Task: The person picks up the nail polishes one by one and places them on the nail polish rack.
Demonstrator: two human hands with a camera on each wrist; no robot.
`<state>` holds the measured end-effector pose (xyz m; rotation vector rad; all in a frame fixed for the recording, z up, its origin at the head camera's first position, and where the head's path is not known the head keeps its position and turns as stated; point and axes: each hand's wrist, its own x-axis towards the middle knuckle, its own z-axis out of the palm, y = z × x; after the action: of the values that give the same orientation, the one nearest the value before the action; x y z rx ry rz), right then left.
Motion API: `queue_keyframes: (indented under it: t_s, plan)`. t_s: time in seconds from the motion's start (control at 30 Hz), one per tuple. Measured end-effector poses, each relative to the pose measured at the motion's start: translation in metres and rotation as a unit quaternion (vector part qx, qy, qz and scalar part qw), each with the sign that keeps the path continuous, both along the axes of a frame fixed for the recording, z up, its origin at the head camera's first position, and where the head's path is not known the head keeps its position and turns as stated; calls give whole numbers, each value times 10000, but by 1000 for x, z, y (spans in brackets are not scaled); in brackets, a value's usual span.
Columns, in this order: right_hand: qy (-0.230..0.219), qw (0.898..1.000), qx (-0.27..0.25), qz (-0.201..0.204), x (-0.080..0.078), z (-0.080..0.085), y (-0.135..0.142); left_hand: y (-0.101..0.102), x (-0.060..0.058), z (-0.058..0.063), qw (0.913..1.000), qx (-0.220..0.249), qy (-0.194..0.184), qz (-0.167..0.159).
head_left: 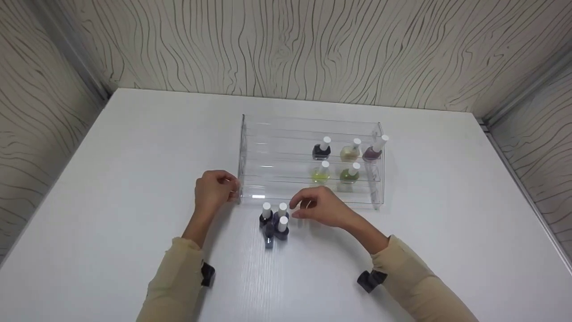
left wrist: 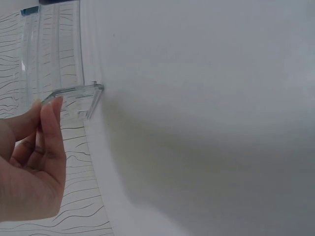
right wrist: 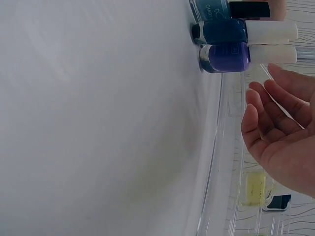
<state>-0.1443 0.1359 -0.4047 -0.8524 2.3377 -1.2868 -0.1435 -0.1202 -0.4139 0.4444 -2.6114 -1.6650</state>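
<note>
A clear stepped acrylic rack (head_left: pixel 308 197) stands on the white table. My left hand (head_left: pixel 216 190) pinches its left side panel (left wrist: pixel 74 91) between thumb and fingers. Just in front of the rack stands a tight group of nail polish bottles, with a purple white-capped bottle (right wrist: pixel 229 57) among them. My right hand (head_left: pixel 322 206) is beside that bottle's cap (head_left: pixel 282 208), on its right, fingers loosely bent and apart with nothing between them. Also in the group are a dark bottle (head_left: pixel 266 219), a front white-capped bottle (head_left: pixel 282 231) and a dark-capped bottle (head_left: pixel 268 242).
On the rack's right half, a black bottle (head_left: pixel 321 151), a cream bottle (head_left: pixel 350 153) and a plum bottle (head_left: pixel 372 153) share one tier. A yellow bottle (head_left: pixel 320 175) and a green bottle (head_left: pixel 349 174) stand one tier lower. A wood-patterned wall (head_left: pixel 286 49) rises behind the table.
</note>
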Motion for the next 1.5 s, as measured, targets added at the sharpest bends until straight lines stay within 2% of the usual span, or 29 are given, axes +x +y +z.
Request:
queue_keyframes:
  t_s: [0.5,0.73,1.27,1.5]
  plan:
    - [-130,9999,33,-87,3,-5,-16,0,0,-1,10000,-83,-17,-25]
    - [-68,9999,-49,-119,5,-4,-19,1,0,-1,9998,-112,-173,0]
    - [204,9997,-131,22,5,-6,-17,1,1,1,9996,-166,-211,13]
    - [187,9998,-91,63,3,-5,-9,0,1,0,9999,-162,-54,-20]
